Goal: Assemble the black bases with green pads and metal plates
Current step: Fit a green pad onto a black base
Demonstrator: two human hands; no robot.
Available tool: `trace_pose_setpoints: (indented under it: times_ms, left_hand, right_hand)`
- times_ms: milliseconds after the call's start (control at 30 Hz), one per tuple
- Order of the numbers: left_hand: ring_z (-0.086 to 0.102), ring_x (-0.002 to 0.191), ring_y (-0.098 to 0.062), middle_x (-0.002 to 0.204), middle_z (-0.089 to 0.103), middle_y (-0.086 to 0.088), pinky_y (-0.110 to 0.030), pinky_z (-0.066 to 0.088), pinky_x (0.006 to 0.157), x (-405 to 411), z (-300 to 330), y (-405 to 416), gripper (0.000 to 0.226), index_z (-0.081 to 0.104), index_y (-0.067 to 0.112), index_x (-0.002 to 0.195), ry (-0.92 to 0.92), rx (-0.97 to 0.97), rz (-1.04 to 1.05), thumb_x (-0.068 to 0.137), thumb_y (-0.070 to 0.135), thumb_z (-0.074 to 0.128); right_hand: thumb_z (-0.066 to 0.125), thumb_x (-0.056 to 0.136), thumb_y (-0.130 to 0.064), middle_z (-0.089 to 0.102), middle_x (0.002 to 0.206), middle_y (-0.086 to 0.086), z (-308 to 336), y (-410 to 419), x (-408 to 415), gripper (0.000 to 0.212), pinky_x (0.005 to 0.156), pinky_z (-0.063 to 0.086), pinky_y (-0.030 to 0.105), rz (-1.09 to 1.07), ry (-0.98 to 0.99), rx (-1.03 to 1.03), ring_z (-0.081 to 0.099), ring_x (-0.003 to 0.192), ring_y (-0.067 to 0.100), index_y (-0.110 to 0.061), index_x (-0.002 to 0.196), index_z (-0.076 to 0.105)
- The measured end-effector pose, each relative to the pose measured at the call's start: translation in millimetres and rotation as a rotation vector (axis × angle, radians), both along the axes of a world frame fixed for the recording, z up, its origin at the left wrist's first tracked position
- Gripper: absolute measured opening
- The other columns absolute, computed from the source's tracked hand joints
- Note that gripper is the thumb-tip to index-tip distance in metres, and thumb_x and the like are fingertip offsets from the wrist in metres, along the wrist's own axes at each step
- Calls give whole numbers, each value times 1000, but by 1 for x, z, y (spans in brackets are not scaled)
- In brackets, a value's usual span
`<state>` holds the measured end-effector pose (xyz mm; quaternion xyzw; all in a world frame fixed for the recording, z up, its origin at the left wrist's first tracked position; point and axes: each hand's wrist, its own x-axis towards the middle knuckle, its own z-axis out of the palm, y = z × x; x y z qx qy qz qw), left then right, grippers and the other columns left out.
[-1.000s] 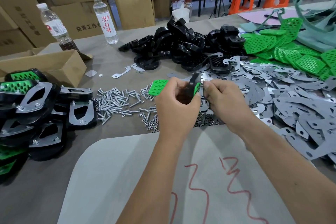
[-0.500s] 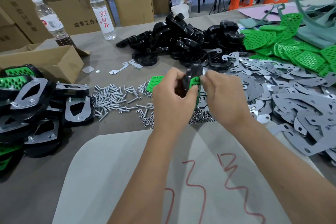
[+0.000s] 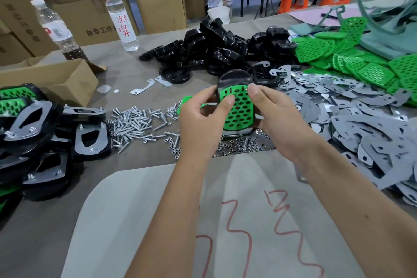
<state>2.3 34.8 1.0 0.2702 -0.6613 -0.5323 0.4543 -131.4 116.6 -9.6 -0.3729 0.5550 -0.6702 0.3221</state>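
I hold a black base (image 3: 233, 78) with a perforated green pad (image 3: 239, 110) seated in it, pad face toward me, above the table's middle. My left hand (image 3: 200, 119) grips its left edge, thumb pressed on the pad. My right hand (image 3: 277, 117) grips the right edge, thumb at the pad's upper corner. A heap of loose black bases (image 3: 216, 49) lies behind. Green pads (image 3: 352, 56) pile at the far right. Grey metal plates (image 3: 361, 124) spread across the right side.
Screws (image 3: 135, 124) and nuts (image 3: 239, 146) are strewn under my hands. Finished assemblies (image 3: 33, 128) stack at the left beside an open carton (image 3: 52, 79). Two water bottles (image 3: 120, 18) and cardboard boxes (image 3: 158, 4) stand at the back. A pale sheet with red marks (image 3: 225, 221) lies near me.
The base was held edge-on; both hands have turned it so the green pad faces me, and lifted it slightly. My left thumb now presses on the pad.
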Motion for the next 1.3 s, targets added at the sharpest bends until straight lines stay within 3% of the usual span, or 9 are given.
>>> trace_pose_setpoints:
  times_ms: [100, 267, 333, 433, 700, 900, 1067, 1200, 1300]
  left_hand:
    - [73, 90, -14, 98, 79, 0, -39, 61, 84, 0, 1, -1, 34, 76, 13, 107, -7, 33, 27, 95, 39, 58]
    - [64, 80, -19, 79, 70, 1, -45, 52, 78, 11, -9, -13, 37, 69, 16, 87, -302, -204, 341, 100, 45, 49]
    - [62, 79, -9, 76, 67, 12, -35, 51, 74, 17, -11, -19, 16, 68, 26, 81, -524, -282, 137, 91, 37, 71]
    - [56, 94, -19, 83, 62, 15, -36, 47, 81, 15, -14, -14, 15, 70, 32, 82, -821, -437, -70, 83, 37, 84]
    - [47, 110, -23, 105, 65, 2, -33, 37, 92, 13, -8, -15, 13, 63, 25, 88, -931, -515, -53, 100, 24, 67]
    - [35, 101, -21, 98, 47, 4, -33, 30, 81, 18, -13, -17, 18, 55, 29, 95, -1027, -624, -5, 97, 40, 69]
    - [42, 99, -20, 96, 53, 4, -32, 32, 79, 15, -13, -15, 20, 51, 26, 87, -1001, -599, 1, 101, 29, 65]
    - [62, 67, -7, 73, 69, 7, -24, 45, 62, 20, -7, -19, 17, 60, 21, 84, -514, -293, 48, 98, 14, 68]
    - [68, 63, -15, 70, 72, 1, -29, 56, 62, 18, -1, -13, 15, 71, 20, 81, -247, -227, 48, 90, 8, 75]
  right_hand:
    - [49, 104, -52, 76, 118, 6, -1, -3, 4, 45, 99, 56, 52, -65, -36, 59, 72, 113, 30, -17, 122, 71]
    - [54, 102, -54, 80, 92, -3, 5, 0, 0, 40, 63, 59, 33, -259, -318, -28, 77, 80, 19, -17, 115, 65]
    - [57, 103, -49, 78, 88, 3, 9, 2, -4, 37, 65, 61, 38, -267, -397, -105, 74, 73, 20, -14, 110, 67]
    - [62, 101, -46, 74, 89, 9, 10, 4, -4, 45, 60, 60, 40, -290, -414, -99, 72, 67, 24, -6, 121, 62]
    - [65, 100, -40, 73, 72, -2, 3, 1, -4, 33, 46, 52, 28, -401, -248, 34, 67, 56, 14, -10, 88, 72]
    - [62, 100, -43, 74, 86, 6, -2, -1, -2, 43, 61, 55, 37, -359, -158, 75, 68, 73, 19, -1, 101, 67]
    - [65, 88, -50, 63, 79, 11, -3, -2, 0, 44, 53, 56, 43, -391, -21, 109, 61, 70, 27, -6, 88, 64]
    - [61, 96, -47, 41, 64, -4, -4, -1, 0, 45, 48, 46, 48, -473, 193, 91, 40, 60, 16, -5, 84, 54]
    - [58, 98, -46, 49, 67, 8, -4, -1, 3, 40, 55, 40, 45, -481, 297, 86, 42, 61, 12, -8, 85, 57]
